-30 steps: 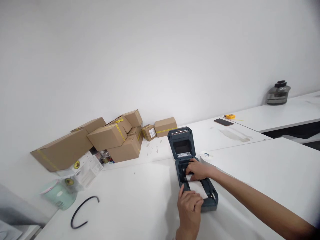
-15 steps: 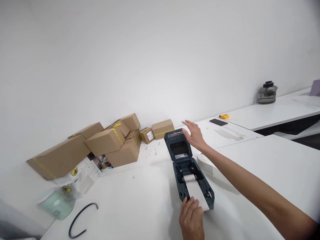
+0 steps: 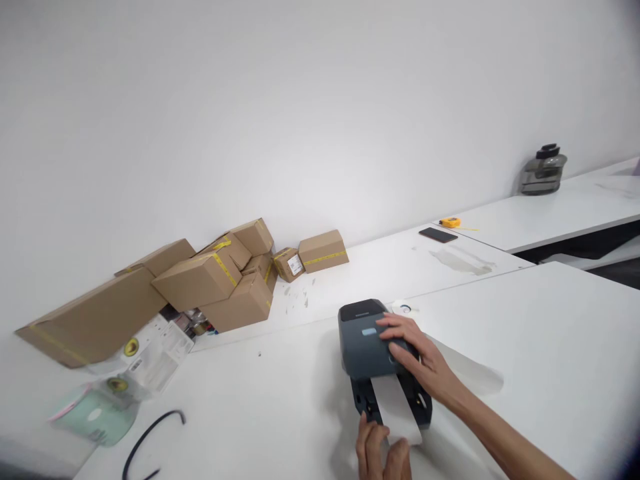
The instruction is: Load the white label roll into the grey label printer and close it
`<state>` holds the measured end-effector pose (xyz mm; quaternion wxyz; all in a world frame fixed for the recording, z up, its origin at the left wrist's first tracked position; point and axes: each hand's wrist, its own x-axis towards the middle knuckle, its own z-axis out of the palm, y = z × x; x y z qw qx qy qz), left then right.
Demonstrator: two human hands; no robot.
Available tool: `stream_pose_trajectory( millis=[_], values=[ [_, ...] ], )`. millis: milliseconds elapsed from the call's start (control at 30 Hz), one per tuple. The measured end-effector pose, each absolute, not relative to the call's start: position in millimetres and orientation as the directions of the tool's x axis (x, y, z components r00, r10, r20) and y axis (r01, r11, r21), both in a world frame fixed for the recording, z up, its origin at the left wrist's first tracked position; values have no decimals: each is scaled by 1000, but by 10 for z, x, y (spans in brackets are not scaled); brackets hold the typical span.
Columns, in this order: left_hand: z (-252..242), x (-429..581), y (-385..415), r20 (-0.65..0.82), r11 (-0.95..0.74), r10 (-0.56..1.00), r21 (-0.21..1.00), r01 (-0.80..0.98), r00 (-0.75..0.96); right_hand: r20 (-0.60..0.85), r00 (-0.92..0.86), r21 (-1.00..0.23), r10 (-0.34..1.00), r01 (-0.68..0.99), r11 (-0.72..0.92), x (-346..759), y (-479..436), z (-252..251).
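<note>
A dark blue-grey label printer (image 3: pixel 363 353) stands on the white table, its lid partly lowered over the base. My right hand (image 3: pixel 417 353) lies on the lid's right side with fingers stretched out. From under the lid a white paper strip (image 3: pixel 395 403) runs forward over the printer's front edge. My left hand (image 3: pixel 380 450) is at that front edge, fingers bent around the strip's end; the exact grip is partly hidden. The paper roll inside is covered by the lid.
Behind the printer lies a curl of white paper (image 3: pixel 467 363). Several cardboard boxes (image 3: pixel 200 280) are piled at the left along the wall. A black cable (image 3: pixel 145 437), a mint-green tub (image 3: pixel 100 417), a phone (image 3: pixel 438 235), a yellow tape measure (image 3: pixel 450 223) and a jug (image 3: pixel 544 172) also stand or lie about.
The printer's lid has swung from raised down toward the base. My right hand has moved from the lid's upper edge onto its top. My left hand stays at the paper strip.
</note>
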<state>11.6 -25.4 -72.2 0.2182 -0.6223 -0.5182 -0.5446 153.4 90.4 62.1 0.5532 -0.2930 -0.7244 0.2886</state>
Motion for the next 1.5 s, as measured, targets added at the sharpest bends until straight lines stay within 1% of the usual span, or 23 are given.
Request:
stream_pose_trajectory(
  millis=[100, 200, 267, 333, 367, 400, 433, 467, 500, 533, 600, 633, 867, 967, 1067, 1100, 1133, 1167, 1233, 1300, 1333, 1400, 1500],
  values=[
    [-720, 110, -323, 916, -323, 374, 277, 905, -147, 561, -185, -786, 807, 185, 590, 1571, 649, 264],
    [-739, 110, -418, 890, -302, 421, 319, 898, -175, 465, -123, -855, 877, 194, 481, 1533, 520, 30],
    [-710, 107, -480, 868, -328, 461, 360, 873, -185, 325, -44, -935, 945, 138, 328, 1484, 460, -60],
    [-597, 99, -505, 813, -346, 517, 486, 803, -269, 129, 27, -991, 991, 32, 128, 1431, 414, -108],
    [-505, 91, -494, 751, -336, 561, 591, 733, -348, 38, 43, -999, 998, -23, 39, 1408, 398, -122],
    [-394, 81, -463, 644, -296, 620, 721, 626, -449, -30, 46, -997, 999, -68, -27, 1390, 386, -130],
    [-275, 67, -414, 501, -239, 686, 840, 487, -528, -74, 38, -993, 996, -98, -70, 1377, 380, -135],
    [-159, 52, -351, 336, -156, 750, 927, 342, -569, -99, 26, -989, 995, -111, -96, 1370, 377, -138],
    [-57, 35, -278, 161, -57, 812, 979, 198, -561, -110, 14, -988, 994, -113, -108, 1369, 378, -141],
    [20, 18, -202, 27, 19, 866, 996, 86, -500, -114, 7, -988, 993, -110, -112, 1371, 380, -145],
    [85, -9, -69, -106, 101, 913, 994, -34, -394, -110, 3, -990, 994, -94, -109, 1382, 386, -157],
    [78, -17, -19, -121, 106, 923, 993, -59, -366, -102, 4, -991, 995, -85, -102, 1387, 389, -166],
    [-22, -26, 83, -23, 9, 926, 999, -41, -378, 41, 22, -999, 999, 4, 41, 1390, 412, -249],
    [-61, -30, -32, -48, 21, 911, 997, -70, -410, 190, 13, -978, 982, 93, 189, 1410, 375, -247],
    [-213, 11, -324, -99, 89, 817, 995, -46, -568, 391, -38, -883, 919, 267, 387, 1457, 301, -233],
    [-264, 40, -437, -117, 116, 785, 992, -40, -609, 434, -67, -846, 898, 312, 432, 1476, 276, -233],
    [-298, 78, -541, -162, 160, 780, 985, -58, -605, 462, -91, -817, 882, 343, 464, 1495, 255, -236],
    [-308, 122, -626, -228, 201, 817, 974, -108, -530, 478, -107, -797, 872, 364, 482, 1514, 238, -242],
    [-251, 221, -713, -343, 248, 864, 927, -281, -368, 491, -120, -777, 863, 389, 496, 1543, 219, -259],
    [-125, 309, -688, -402, 295, 890, 866, -403, -213, 502, -120, -763, 856, 405, 504, 1559, 216, -274],
    [-59, 342, -648, -415, 310, 893, 848, -431, -175, 508, -120, -756, 853, 414, 508, 1562, 217, -278],
    [42, 384, -559, -431, 329, 889, 836, -439, -156, 518, -123, -740, 847, 432, 515, 1565, 219, -278],
    [81, 412, -496, -415, 293, 883, 852, -433, -219, 525, -130, -723, 841, 452, 522, 1570, 222, -272]
  ],
)
